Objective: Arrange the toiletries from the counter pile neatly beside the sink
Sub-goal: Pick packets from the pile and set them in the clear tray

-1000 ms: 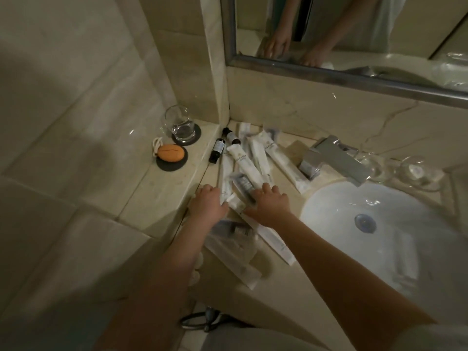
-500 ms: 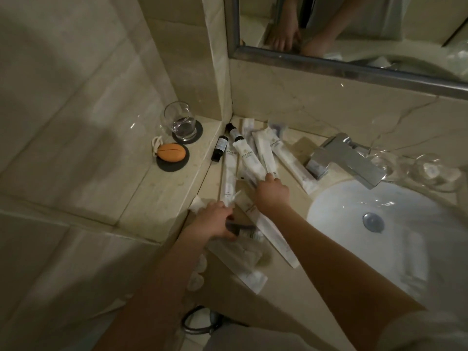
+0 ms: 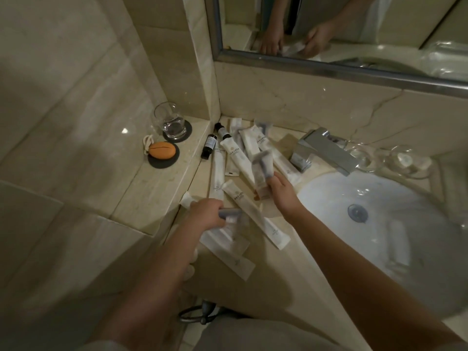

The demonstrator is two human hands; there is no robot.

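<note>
Your left hand [image 3: 206, 214] is curled round a small grey-capped item [image 3: 231, 214] at the near left edge of the toiletries pile [image 3: 235, 158]; blur hides what the item is. Your right hand [image 3: 282, 192] pinches the lower end of a translucent sachet [image 3: 262, 168] with a dark shape inside, its top end pointing toward the back wall.

The pile lies on the surface [image 3: 273, 279] to the left of the sink [image 3: 395, 231], running from the corner under the mirror [image 3: 354, 34] toward you. At the back, 2 small dark bottles [image 3: 209, 145] lie just beside several white tubes that overlap at mixed angles. A long white packet [image 3: 255, 216] lies diagonally between your 2 hands, and flat clear packets [image 3: 225, 245] sit under your left wrist.

The chrome tap [image 3: 324, 150] stands just right of the pile. On the raised ledge to the left, a drinking glass [image 3: 171, 122] and an orange soap [image 3: 162, 149] each sit on a dark coaster.
</note>
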